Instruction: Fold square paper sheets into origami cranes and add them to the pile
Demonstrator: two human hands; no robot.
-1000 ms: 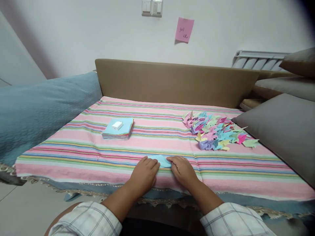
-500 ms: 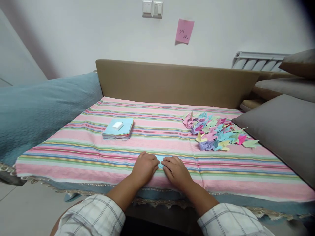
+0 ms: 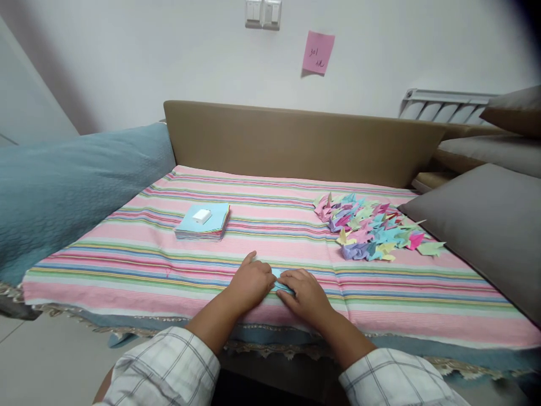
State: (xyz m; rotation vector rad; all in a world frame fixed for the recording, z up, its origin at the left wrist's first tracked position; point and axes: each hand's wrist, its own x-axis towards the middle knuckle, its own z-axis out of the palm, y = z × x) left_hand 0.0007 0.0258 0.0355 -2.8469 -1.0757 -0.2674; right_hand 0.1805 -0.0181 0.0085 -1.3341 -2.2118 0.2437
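A small folded piece of light-blue origami paper (image 3: 282, 287) lies on the striped cloth near the front edge, partly covered by my fingers. My left hand (image 3: 252, 283) grips its left side with curled fingers, one finger sticking up and away. From the right, my right hand (image 3: 305, 293) holds the paper with fingertips and thumb. Back to the left is a stack of coloured square paper (image 3: 215, 217) with a small white block (image 3: 202, 216) on top. Many folded paper cranes (image 3: 372, 228) in mixed colours lie heaped at the right.
The pink striped cloth (image 3: 139, 237) covers the seat. A brown backrest (image 3: 296, 141) stands behind it, a blue-covered armrest (image 3: 84, 180) at the left and grey cushions (image 3: 486, 220) at the right. A pink note (image 3: 318, 52) sticks to the wall below light switches (image 3: 262, 12).
One finger of my left hand has lifted, and that hand is turned slightly. More of the blue paper shows beside my right thumb. The stack and the cranes stay put.
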